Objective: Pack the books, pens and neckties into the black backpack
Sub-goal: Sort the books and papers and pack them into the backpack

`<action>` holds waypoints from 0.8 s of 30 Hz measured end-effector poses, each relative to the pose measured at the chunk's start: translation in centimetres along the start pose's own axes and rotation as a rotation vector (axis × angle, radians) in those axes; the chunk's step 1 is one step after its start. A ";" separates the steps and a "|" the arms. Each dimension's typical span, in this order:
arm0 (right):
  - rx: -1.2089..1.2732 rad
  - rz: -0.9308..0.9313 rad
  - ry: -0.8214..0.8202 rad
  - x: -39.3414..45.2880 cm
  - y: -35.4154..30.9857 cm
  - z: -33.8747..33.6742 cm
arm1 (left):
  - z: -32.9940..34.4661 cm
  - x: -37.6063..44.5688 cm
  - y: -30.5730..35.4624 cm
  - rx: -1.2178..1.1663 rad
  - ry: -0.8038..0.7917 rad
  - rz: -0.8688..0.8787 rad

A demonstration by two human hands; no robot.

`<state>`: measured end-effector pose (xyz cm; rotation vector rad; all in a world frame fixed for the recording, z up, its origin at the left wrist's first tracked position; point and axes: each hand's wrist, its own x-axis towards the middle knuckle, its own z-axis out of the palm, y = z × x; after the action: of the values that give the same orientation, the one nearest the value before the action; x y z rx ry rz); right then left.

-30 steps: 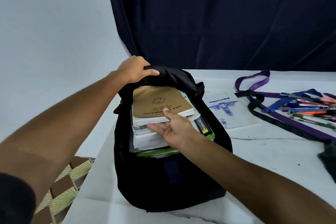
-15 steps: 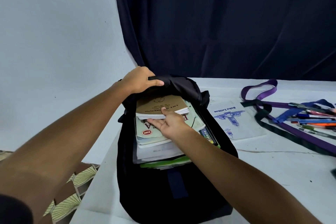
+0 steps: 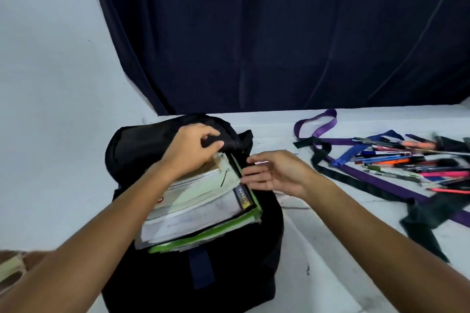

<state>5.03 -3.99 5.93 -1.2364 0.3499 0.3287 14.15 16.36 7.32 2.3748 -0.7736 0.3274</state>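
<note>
Nearest you, the black backpack point(image 3: 193, 274) lies on the white bench point(image 3: 330, 249) with its mouth open. A stack of books point(image 3: 201, 208) is partly in it, but much of the stack juts out toward you, so by my reading the book step is only partly done. Your left hand point(image 3: 189, 153) grips the black flap at the top of the bag's opening, fingers curled over the fabric, holding it up above the stack. Your right hand point(image 3: 273, 172) is just beside the stack's right edge, fingers stretched toward it and grasping nothing that I can see; it is blurred, so contact with the books is hard to judge. Something pale lies under that hand, too hidden to name. Further right, well apart from both hands, the neckties point(image 3: 368, 180) trail across the bench, and the pens point(image 3: 412, 160) sit in a loose heap over them. None of those are packed yet.
</note>
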 end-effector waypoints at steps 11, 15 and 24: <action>-0.513 0.023 0.564 2.1 0.9 -15.5 | 17.8 4.0 11.3 0.271 -0.866 -0.161; -0.516 0.042 0.527 3.3 1.2 -16.2 | 20.3 4.2 11.5 0.363 -1.017 -0.220; -0.040 -0.007 0.285 5.3 1.7 -17.5 | 20.5 4.1 10.1 0.237 -0.941 -0.310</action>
<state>7.67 -19.87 -2.85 -1.3262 0.5856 0.1534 12.18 -4.74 -2.26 2.7902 -0.7474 -0.9379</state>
